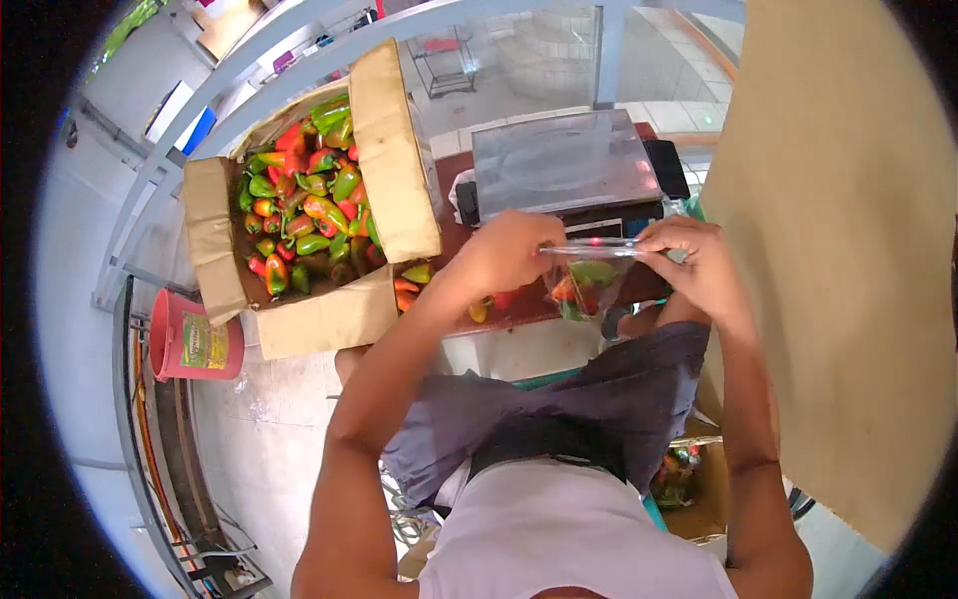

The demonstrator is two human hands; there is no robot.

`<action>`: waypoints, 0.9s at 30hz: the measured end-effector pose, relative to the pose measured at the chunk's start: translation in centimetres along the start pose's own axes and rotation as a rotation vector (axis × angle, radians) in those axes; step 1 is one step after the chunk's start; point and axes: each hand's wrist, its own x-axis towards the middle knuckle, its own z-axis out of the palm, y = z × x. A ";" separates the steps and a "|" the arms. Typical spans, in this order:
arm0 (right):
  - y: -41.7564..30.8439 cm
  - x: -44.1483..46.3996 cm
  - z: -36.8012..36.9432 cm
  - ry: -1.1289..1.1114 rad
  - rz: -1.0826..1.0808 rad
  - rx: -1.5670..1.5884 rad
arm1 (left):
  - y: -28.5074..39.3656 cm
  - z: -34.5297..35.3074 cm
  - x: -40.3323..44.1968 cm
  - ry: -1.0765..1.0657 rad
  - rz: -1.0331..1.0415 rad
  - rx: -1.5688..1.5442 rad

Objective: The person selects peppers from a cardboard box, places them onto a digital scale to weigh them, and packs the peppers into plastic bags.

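A clear plastic bag [589, 283] with red and green peppers in it hangs between my two hands. My left hand [509, 255] is closed on one end of the bag's top edge. At the other end, my right hand [694, 262] pinches the stretched edge between thumb and fingers. Just beyond the bag stands a weighing scale with a flat metal plate [564, 160]. To the left, an open cardboard box [399, 170] is full of red, green and mixed-colour peppers [309, 200]. Several loose peppers [417, 275] lie beside the box, near my left forearm.
A pink bucket [200, 337] stands on the floor at the left. Close on my right rises a large brown cardboard panel [848, 230]. Another cardboard box [711, 479] with bagged peppers sits low by my right side. Grey metal railing [299, 60] runs behind the table.
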 end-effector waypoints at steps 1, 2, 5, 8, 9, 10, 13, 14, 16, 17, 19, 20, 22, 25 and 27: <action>0.8 0.2 0.0 -0.030 -0.007 -0.058 | -0.1 -0.2 -0.1 -0.007 -0.012 0.040; 2.1 0.3 -0.1 -0.061 -0.004 -0.114 | -0.3 -0.2 -0.3 -0.023 -0.024 0.074; -0.1 1.0 -0.7 -0.021 -0.042 -0.131 | 2.0 -2.0 -0.7 0.043 -0.026 0.005; -2.4 1.3 -1.0 -0.001 0.004 -0.087 | 4.4 -3.9 -1.8 0.216 -0.087 -0.025; -2.7 1.2 -1.1 -0.032 -0.011 -0.096 | 4.4 -4.1 -2.2 0.157 -0.058 0.003; -3.2 1.4 -1.3 -0.060 -0.031 -0.111 | 4.3 -4.6 -2.5 0.101 -0.023 0.033; -4.5 2.3 -1.7 -0.020 -0.014 -0.053 | 4.4 -6.4 -3.3 0.075 -0.047 -0.019; -5.1 2.3 -1.7 0.015 0.013 -0.014 | 4.5 -6.8 -3.2 0.077 -0.080 -0.002; -6.3 2.8 -1.7 0.074 -0.032 -0.022 | 4.5 -7.4 -3.3 -0.034 -0.135 -0.015; -6.8 3.1 -1.9 0.067 -0.051 -0.029 | 4.8 -7.9 -3.4 0.054 -0.132 -0.062; -7.8 3.1 -2.0 0.054 -0.072 -0.038 | 5.8 -8.7 -3.9 0.215 -0.129 -0.163; -8.7 3.1 -2.0 0.085 -0.054 -0.003 | 6.2 -8.4 -3.7 0.431 -0.108 -0.260; -10.5 3.2 -1.7 0.156 -0.022 0.064 | 6.9 -3.0 -1.8 0.529 -0.001 -0.198; -11.4 3.6 -0.8 0.136 -0.184 0.238 | 8.1 -3.3 -1.4 0.304 -0.084 -0.270; -8.1 4.3 -1.9 -0.064 -0.179 0.378 | 10.1 -5.7 -1.5 0.077 -0.187 -0.438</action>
